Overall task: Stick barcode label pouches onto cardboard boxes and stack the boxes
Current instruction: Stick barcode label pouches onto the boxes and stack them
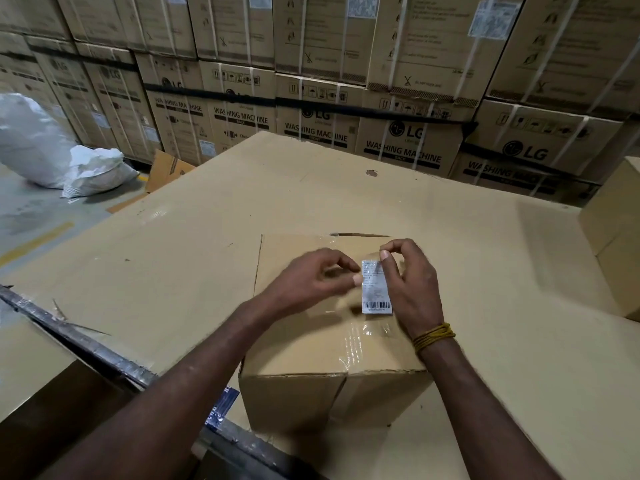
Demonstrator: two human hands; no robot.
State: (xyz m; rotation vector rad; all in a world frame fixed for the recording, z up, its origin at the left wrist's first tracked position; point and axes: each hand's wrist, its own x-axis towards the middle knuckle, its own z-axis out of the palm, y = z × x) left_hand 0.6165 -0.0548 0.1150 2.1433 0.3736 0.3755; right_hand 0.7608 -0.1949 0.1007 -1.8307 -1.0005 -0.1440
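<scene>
Barcode label pouch [376, 287], a small clear plastic sleeve holding a white printed slip with a black barcode at its lower end, sits over the top of a brown taped cardboard box [311, 344] just right of the frame's centre, its long side running from 12 to 6 o'clock. The right hand [408, 282] pinches the pouch's upper right corner between thumb and forefinger, its other fingers curled above the box, and a yellow-brown thread band [433, 336] circles that wrist. The left hand [311, 284], at 9 o'clock from the pouch, has its thumb tip and a bent fingertip meeting at the pouch's left edge; motion blur makes it hard to say how firmly they grip. Whether the pouch already lies flat on the box or is held slightly above it cannot be told. The box has clear glossy tape running down the middle of its lid and stands on a wide flat sheet of brown cardboard that serves as the bench [173, 271]. At 3 o'clock another plain brown carton [616, 237] stands at the bench's edge. Along 12 o'clock rises a wall of large strapped washing machine cartons [408, 140], and at 10 o'clock two white woven sacks [52, 147] lie on the grey floor [38, 216].
</scene>
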